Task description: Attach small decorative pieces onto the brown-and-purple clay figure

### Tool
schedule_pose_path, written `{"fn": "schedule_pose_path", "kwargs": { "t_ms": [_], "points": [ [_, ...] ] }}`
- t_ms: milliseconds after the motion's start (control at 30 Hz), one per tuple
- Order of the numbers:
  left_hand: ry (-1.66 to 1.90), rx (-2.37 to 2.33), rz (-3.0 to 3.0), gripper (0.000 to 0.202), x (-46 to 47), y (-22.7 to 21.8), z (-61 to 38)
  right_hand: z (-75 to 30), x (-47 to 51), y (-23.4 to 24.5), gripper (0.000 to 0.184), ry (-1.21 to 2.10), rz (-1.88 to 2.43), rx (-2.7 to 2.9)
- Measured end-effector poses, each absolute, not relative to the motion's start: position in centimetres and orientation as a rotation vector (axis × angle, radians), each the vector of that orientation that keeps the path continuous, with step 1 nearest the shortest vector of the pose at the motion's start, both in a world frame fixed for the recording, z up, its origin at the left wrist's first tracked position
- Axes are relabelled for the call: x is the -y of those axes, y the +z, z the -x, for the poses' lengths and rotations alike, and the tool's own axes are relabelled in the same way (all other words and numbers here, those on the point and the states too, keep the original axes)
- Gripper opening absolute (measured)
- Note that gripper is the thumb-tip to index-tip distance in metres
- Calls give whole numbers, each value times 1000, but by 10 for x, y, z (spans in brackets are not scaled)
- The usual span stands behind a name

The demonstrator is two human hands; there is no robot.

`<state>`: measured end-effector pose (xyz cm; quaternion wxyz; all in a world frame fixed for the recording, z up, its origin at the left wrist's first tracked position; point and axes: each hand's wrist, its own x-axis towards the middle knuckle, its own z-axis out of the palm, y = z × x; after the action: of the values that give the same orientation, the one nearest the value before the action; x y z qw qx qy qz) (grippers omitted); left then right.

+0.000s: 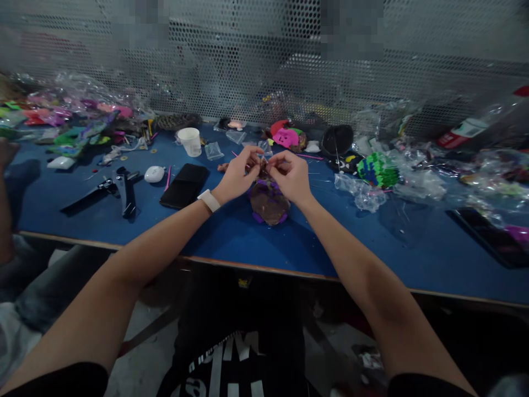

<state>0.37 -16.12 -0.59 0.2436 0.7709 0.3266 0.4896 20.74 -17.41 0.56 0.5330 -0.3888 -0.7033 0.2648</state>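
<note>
Both my hands meet over the middle of the blue table [231, 237]. My left hand [238, 175], with a white wristband, and my right hand [289, 175] are closed in a pinch on something thin and small between the fingertips; I cannot make out what it is. Just below the hands lies a brown and purple round piece [269, 203] on the table, touching or just under my right hand.
A black phone [184, 185], a white paper cup [190, 141], a white case [154, 174] and black tools [119, 190] lie left. A green beaded piece [378, 170], plastic bags [363, 193] and pink shapes [285, 137] lie right. Another person's arm [6, 193] is at far left. Perforated metal wall behind.
</note>
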Motion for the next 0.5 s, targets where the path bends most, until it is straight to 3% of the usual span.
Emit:
{"fn": "schedule_pose_path", "kwargs": {
  "t_ms": [200,500],
  "points": [
    [1364,-947,-2294,54,168,-5,-8,-205,167,0,17,623,956,1583],
    [1493,-1023,-2211,15,165,-4,-7,-202,168,-5,40,687,820,1541]
  ]
}}
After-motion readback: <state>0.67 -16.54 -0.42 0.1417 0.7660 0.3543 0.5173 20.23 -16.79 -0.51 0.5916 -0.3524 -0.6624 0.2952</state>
